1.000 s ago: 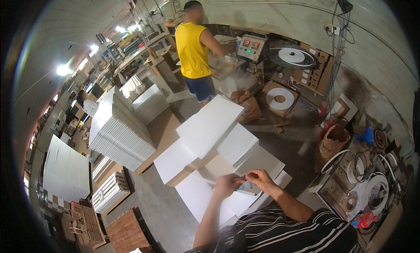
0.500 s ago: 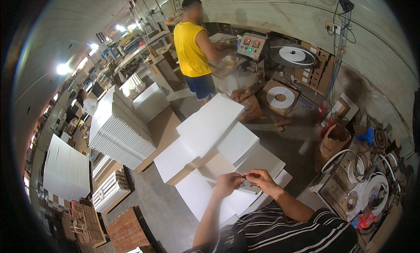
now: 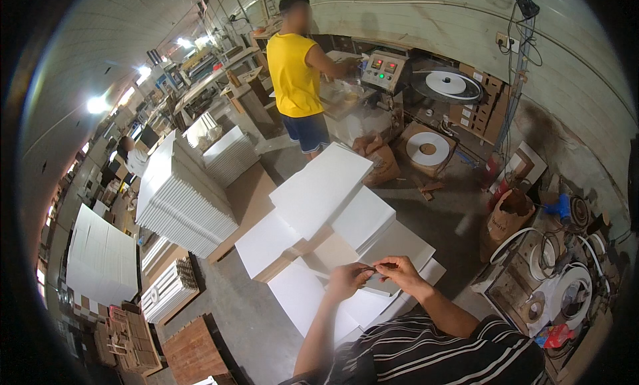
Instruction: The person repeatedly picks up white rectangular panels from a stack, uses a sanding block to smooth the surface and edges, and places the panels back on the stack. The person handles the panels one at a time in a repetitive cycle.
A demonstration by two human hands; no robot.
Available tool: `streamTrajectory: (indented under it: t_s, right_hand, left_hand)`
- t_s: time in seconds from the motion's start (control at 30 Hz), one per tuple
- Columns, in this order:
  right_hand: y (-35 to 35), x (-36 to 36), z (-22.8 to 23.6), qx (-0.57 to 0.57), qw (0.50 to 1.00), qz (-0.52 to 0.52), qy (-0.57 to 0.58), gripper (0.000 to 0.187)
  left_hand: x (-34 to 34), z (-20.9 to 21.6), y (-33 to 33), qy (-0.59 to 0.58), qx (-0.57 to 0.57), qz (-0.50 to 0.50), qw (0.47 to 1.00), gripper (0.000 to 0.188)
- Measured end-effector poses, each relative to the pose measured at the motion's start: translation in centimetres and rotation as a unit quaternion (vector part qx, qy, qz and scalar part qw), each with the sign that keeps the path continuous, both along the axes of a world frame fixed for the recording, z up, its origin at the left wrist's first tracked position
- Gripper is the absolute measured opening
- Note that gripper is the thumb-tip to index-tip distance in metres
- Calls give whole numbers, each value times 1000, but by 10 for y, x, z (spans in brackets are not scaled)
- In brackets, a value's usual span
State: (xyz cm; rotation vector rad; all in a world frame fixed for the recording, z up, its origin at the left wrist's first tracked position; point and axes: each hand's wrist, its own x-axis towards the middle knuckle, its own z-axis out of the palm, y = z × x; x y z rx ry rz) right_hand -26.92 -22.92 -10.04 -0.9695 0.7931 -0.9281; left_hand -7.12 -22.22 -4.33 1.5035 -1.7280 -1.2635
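Note:
My left hand (image 3: 346, 282) and my right hand (image 3: 398, 273) come together over the near side of a stack of white panels (image 3: 319, 192). The fingertips of both pinch a small dark piece (image 3: 371, 268), too small to name, held between them. Beneath the hands lie more white boards (image 3: 303, 295) and a bare beige board face (image 3: 329, 255), stacked unevenly at differing angles. Part of the boards under my wrists is hidden by my hands and forearms.
A person in a yellow top (image 3: 293, 75) stands beyond the stack at a machine with a control box (image 3: 383, 72). Tall stacked white panels (image 3: 183, 195) stand left. At right, a cluttered bench (image 3: 512, 292) holds rolls of white edge strip (image 3: 572, 288) beside a brown paper bag (image 3: 509, 215).
My hands stay nearly in place, with slight finger movement around the small piece. The person in yellow has shifted a little and reaches an arm farther toward the machine.

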Motion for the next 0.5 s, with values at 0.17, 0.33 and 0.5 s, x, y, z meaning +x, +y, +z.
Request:
streamTrajectory:
  t_s: [0.17,0.33,0.5]
  right_hand:
    - [2,-1,4,32,999,-1,-18,22]
    - [2,-3,-2,75,997,-14,-35,24]
    - [2,-4,-2,104,994,-29,-33,24]
  left_hand:
    - [1,-3,-2,7,-21,-6,1000,20]
    - [-2,-4,-1,9,-49,7,999,23]
    - [-3,-4,0,-4,-28,24,999,23]
